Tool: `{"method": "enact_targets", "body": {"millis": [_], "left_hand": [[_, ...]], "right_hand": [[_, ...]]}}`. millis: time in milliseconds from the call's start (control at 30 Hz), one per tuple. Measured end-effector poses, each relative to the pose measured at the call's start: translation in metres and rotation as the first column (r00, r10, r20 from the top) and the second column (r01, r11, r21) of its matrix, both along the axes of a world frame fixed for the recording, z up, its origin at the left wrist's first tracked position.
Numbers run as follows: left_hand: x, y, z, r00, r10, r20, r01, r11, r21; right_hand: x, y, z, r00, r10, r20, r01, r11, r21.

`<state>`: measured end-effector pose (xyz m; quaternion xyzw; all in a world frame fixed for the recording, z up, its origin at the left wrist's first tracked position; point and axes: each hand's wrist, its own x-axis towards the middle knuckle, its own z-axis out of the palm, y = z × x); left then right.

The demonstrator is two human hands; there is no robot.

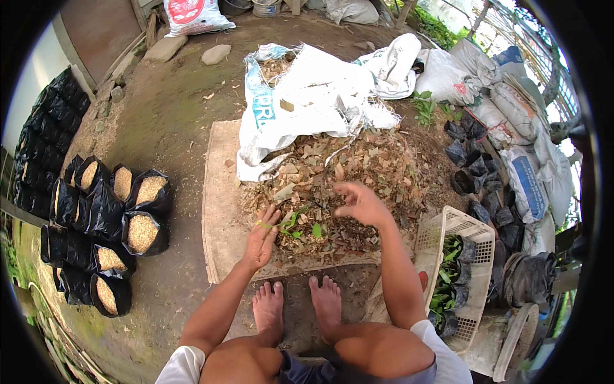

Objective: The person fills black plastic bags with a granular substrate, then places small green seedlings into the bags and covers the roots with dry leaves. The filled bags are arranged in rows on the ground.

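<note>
My left hand (260,242) is at the left side of a heap of dry leaf litter (358,163), its fingers stretched out and apart. Beside its fingertips a small green seedling (291,223) lies or stands in the litter. One light shoot reaches to the fingers; I cannot tell whether they touch it. Over the heap's middle my right hand (361,203) is held with thumb and fingers spread, nothing visible between them. A white woven sack (313,89) covers the heap's far part. Under the heap is a tan mat (219,192).
Black grow bags (142,233) filled with pale husks stand on the left, with more black bags behind. To my right, a cream plastic crate (470,224) holds potted green seedlings (448,275). Small dark pots (476,169) and stuffed sacks (511,118) line the right side.
</note>
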<state>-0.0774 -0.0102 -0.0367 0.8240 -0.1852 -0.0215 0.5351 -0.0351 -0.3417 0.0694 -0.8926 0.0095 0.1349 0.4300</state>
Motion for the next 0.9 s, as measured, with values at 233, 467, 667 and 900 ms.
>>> {"method": "enact_targets", "body": {"millis": [233,467,667,900], "left_hand": [[-0.020,-0.026,0.015,0.995,0.070,0.078,-0.092,0.942,0.322],[0.000,-0.028,0.022,0.993,0.120,-0.013,-0.100,0.883,0.458],[-0.031,-0.038,-0.004,0.914,0.386,-0.126,-0.385,0.922,0.031],[0.016,-0.021,-0.011,0.995,0.076,-0.060,-0.084,0.986,-0.142]], "right_hand": [[-0.073,0.079,-0.024,0.984,-0.035,0.173,0.058,0.990,-0.132],[-0.033,0.054,-0.018,0.977,0.076,-0.198,-0.060,0.994,0.087],[-0.047,0.027,-0.040,0.929,-0.192,-0.318,0.282,0.922,0.266],[-0.088,0.059,-0.061,0.813,-0.138,-0.566,0.510,0.637,0.577]]}}
